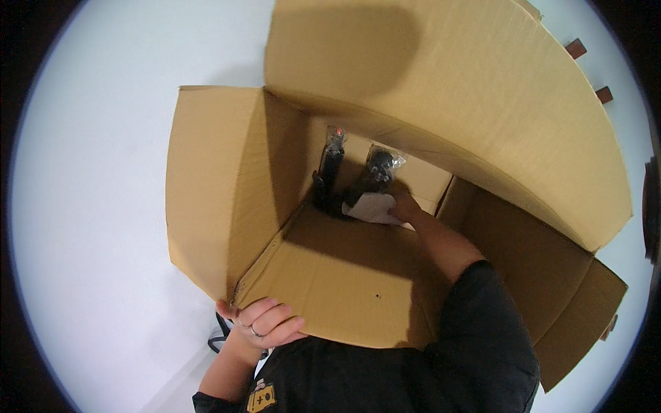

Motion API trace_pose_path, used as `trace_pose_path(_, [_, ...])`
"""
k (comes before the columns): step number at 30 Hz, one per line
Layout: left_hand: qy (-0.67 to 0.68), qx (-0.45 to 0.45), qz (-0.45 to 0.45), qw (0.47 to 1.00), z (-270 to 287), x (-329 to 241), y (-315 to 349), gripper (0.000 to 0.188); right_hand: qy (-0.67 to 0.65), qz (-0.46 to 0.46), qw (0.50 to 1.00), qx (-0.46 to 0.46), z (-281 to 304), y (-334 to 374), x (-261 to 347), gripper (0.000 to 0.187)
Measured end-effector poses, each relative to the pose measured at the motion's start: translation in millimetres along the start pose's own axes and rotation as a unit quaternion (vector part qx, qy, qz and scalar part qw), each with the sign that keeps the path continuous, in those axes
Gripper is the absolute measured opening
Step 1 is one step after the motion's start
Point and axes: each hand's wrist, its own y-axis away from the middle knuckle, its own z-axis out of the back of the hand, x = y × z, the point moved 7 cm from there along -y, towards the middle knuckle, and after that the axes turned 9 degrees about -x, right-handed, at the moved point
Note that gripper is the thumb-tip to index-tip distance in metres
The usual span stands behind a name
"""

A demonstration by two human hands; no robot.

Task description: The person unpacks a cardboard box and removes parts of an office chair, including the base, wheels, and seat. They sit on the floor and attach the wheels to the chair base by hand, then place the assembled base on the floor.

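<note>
Left hand [268,323] curls over the near edge of the cardboard box [330,296] at lower left, likely steadying it; the right hand [404,206], partly hidden, seems closed on a white sheet [370,208] near frame centre, reaching deep because it lies low, beside black bagged objects [332,164].

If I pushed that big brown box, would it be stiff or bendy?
The cardboard box would probably feel fairly stiff near its corners, where its walls meet. The left flap would likely swing or bend easily, since it spreads out along a crease. The box might be light for its size, being thin-walled cardboard.
</note>
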Motion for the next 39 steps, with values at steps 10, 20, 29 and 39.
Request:
trace_pose_path(10, [0.001, 0.078, 0.260, 0.962, 14.1, 5.9, -60.5, 0.092, -0.350, 0.215, 0.898, 0.158, 146.4, 120.5, 194.6, 0.028])
trace_pose_path(20, [0.012, 0.152, 0.212, 0.965, 17.9, 9.6, -67.5, 0.014, -0.493, 0.500, 0.654, 0.282, 196.3, 209.3, 314.1, 0.026])
trace_pose_path(29, [0.010, 0.176, 0.375, 0.910, 14.4, 18.0, -46.7, 0.026, -0.576, 0.377, 0.678, 0.258, 184.2, 156.2, 268.7, 0.042])
trace_pose_path(39, [0.048, 0.064, 0.291, 0.953, 23.1, 13.4, -63.1, 0.116, -0.360, 0.305, 0.872, -0.129, 269.9, 140.8, 219.9, 0.042])
